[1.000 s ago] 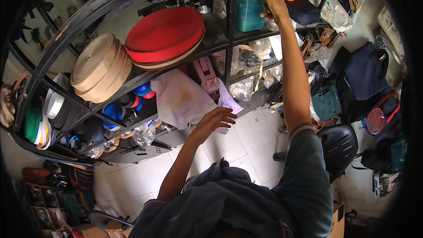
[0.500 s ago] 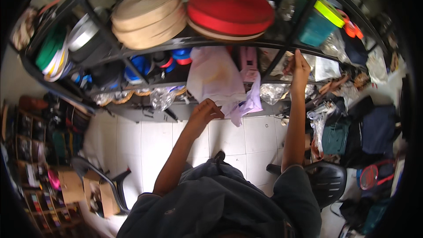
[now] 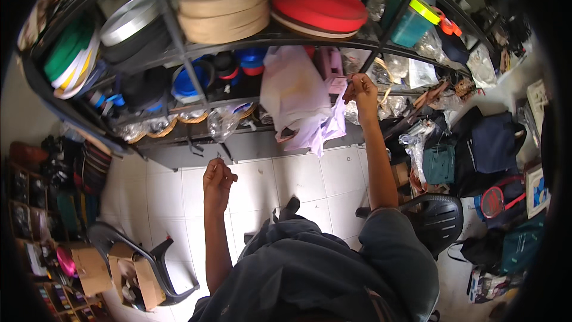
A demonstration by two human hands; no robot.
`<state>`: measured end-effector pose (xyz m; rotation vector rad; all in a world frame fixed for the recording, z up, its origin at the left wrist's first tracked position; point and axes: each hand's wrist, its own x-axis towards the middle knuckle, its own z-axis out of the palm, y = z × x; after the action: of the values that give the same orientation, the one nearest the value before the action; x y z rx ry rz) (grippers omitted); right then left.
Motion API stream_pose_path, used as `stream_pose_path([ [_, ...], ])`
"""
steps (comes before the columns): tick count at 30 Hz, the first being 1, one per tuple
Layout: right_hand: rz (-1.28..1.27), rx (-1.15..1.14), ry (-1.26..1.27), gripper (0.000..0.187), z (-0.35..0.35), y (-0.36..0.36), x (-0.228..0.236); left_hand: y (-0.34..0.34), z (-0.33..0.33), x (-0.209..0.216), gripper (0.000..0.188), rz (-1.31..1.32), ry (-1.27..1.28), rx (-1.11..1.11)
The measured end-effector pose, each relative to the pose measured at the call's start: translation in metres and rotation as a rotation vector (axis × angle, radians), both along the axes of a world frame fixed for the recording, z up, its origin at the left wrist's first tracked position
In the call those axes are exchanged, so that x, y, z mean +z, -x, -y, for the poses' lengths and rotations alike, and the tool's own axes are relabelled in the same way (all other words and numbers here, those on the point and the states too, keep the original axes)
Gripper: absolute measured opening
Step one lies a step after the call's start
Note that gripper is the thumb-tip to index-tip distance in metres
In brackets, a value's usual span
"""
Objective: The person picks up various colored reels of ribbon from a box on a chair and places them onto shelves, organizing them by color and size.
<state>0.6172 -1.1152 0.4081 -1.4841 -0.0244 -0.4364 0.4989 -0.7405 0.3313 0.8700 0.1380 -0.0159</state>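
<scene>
My left hand [image 3: 218,182] is raised over the floor, left of a hanging whitish-lilac plastic bag [image 3: 293,92] and apart from it. Its fingertips are pinched together, with a tiny dark bit showing above them that is too small to name. Beside the bag's right edge, in front of the lower shelf, my right hand [image 3: 361,95] has its fingers curled together. What they hold, if anything, is hidden. A pink-lilac piece [image 3: 335,77] sits between that hand and the bag.
On the black rack's upper shelf stand beige webbing rolls [image 3: 224,9], a red roll [image 3: 320,9] and a teal container [image 3: 411,27]. Black chairs [image 3: 438,220] flank me, the left one beside an open cardboard box [image 3: 134,277]. Dark bags [image 3: 497,143] hang at right.
My left hand has moved left, away from the bag's lower end. My right hand has come left and lower, closer to the bag. The whole view has shifted slightly.
</scene>
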Motion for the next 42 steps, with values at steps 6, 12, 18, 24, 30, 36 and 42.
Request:
stream_pose_path([
  [6, -0.033, 0.169, -0.041, 0.017, -0.111, 0.026, -0.019, 0.047, -0.093, -0.008, 0.022, 0.143, 0.030, 0.018],
  [12, -0.147, 0.227, 0.008, 0.022, -0.156, 0.037, -0.026, 0.084, -0.147, -0.007, 0.035, 0.116, 0.198, 0.114],
  [18, 0.085, -0.030, 0.079, 0.020, -0.067, 0.034, 0.017, 0.049, -0.111, 0.021, 0.015, 0.053, 0.043, 0.254],
  [24, 0.120, -0.136, 0.030, 0.017, -0.017, 0.037, 0.048, -0.039, -0.044, 0.041, 0.011, 0.275, 0.120, -0.305],
  [30, 0.228, -0.295, 0.097, 0.021, 0.086, 0.003, 0.075, -0.105, 0.108, 0.114, 0.023, 0.446, -0.202, -0.351],
  [36, 0.496, -0.998, 0.750, 0.047, 0.208, -0.076, 0.128, -0.153, 0.244, 0.170, 0.034, 0.697, -0.241, -0.495],
  [42, 0.454, -0.668, 0.703, 0.054, 0.238, -0.107, 0.160, -0.175, 0.313, 0.186, 0.033, 0.658, -0.259, -0.537],
])
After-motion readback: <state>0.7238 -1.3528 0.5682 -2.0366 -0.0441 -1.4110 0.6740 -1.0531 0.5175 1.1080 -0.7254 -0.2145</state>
